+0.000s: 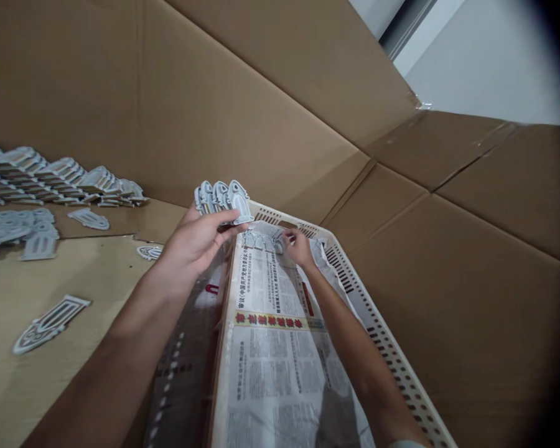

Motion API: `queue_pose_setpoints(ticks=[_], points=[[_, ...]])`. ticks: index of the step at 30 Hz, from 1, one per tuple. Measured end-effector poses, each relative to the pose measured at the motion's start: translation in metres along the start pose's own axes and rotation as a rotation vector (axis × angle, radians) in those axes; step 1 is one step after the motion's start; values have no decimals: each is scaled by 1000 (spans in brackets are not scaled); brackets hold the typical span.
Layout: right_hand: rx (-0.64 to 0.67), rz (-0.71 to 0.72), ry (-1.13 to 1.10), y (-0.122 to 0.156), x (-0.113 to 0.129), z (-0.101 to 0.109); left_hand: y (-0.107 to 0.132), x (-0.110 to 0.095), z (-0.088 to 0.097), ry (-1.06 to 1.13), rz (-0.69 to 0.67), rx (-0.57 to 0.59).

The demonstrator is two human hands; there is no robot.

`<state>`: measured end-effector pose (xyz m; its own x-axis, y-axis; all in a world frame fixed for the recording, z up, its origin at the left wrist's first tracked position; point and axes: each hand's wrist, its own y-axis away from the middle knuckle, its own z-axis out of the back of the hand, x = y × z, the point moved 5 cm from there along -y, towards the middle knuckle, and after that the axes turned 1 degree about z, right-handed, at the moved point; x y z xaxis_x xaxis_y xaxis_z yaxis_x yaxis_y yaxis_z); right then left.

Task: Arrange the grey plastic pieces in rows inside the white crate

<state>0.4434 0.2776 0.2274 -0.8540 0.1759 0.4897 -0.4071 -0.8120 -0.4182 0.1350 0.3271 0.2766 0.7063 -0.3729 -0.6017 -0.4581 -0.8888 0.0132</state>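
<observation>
**Grey flat parts held over a paper-lined crate**

Grey flat parts (pixel 224 198), a small fan of four or so, stand upright in the left hand (pixel 193 242). The grip of this hand is closed on them: the thumb lies across the lower front of the fan and the fingers are behind it. The rounded tops of the parts point up, above the far left corner of the crate.

Head view: the right hand (pixel 297 246) is lower and further in, at the far end of the white crate (pixel 387 339). Its fingertips pinch one small grey part (pixel 279 244) that lies in a short row of the same parts (pixel 257 240) on the newspaper (pixel 270 361). So this grip is closed on that part; the part touches the paper and stands just beside its neighbours in the row. The newspaper covers the bottom of the crate and is a little wrinkled at the far right corner. The crate has perforated side walls and it runs from the near edge of the picture away to the cardboard wall.

On the left, the cardboard surface (pixel 88 274) carries many more of the same grey parts. A long overlapping line of them (pixel 65 177) lies at the far edge, a loose heap (pixel 14 230) is at the left border, and single pieces lie apart, one near the left forearm (pixel 49 323) and one close to the crate (pixel 149 252). Tall cardboard sheets (pixel 242 93) stand behind and to the right of everything. A pale wall (pixel 490 56) shows above them at the top right.
</observation>
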Motion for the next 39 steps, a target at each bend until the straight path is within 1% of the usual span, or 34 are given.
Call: queue_pose_setpoints(ticks=[2,3,4,5,7,8,9,10,11,12,14,16,17,18,20,22,24,26,28,34,39], points=[[-12,46,-116,-1,39,11,0,2,-1,-31,0,21],[42,76,-292,1,62,13,0,4,-2,-51,-4,35],[130,111,-468,5,87,13,0,5,-4,-70,-12,50],[204,156,-590,11,111,15,1,6,-5,-88,-22,61],[285,241,-671,25,152,19,2,9,-8,-116,-31,70],[299,259,-677,31,166,22,3,10,-9,-130,-29,69],[307,265,-672,36,174,25,3,12,-10,-140,-27,66],[316,257,-669,38,176,27,4,14,-10,-147,-21,61],[322,240,-670,38,173,29,5,15,-11,-151,-13,59],[319,218,-673,36,165,32,5,17,-12,-154,-4,60],[277,161,-643,27,133,37,5,18,-12,-158,7,45],[193,52,-502,18,86,40,3,19,-10,-160,21,12],[170,-35,-372,16,58,40,2,18,-8,-160,31,-8],[164,-152,-207,16,29,39,1,18,-7,-159,41,-27],[165,-253,-83,22,-19,35,0,16,-4,-158,41,-53],[151,-310,3,31,-55,32,0,14,-3,-158,28,-66],[119,-323,75,40,-79,30,0,14,-4,-163,31,-71],[100,-287,122,44,-91,27,1,15,-5,-173,42,-71],[111,-223,146,44,-95,23,1,17,-6,-182,36,-60],[164,-62,189,32,-91,5,-1,18,-6,-208,20,-35],[188,36,181,31,-89,-1,0,17,-7,-225,33,-30]])
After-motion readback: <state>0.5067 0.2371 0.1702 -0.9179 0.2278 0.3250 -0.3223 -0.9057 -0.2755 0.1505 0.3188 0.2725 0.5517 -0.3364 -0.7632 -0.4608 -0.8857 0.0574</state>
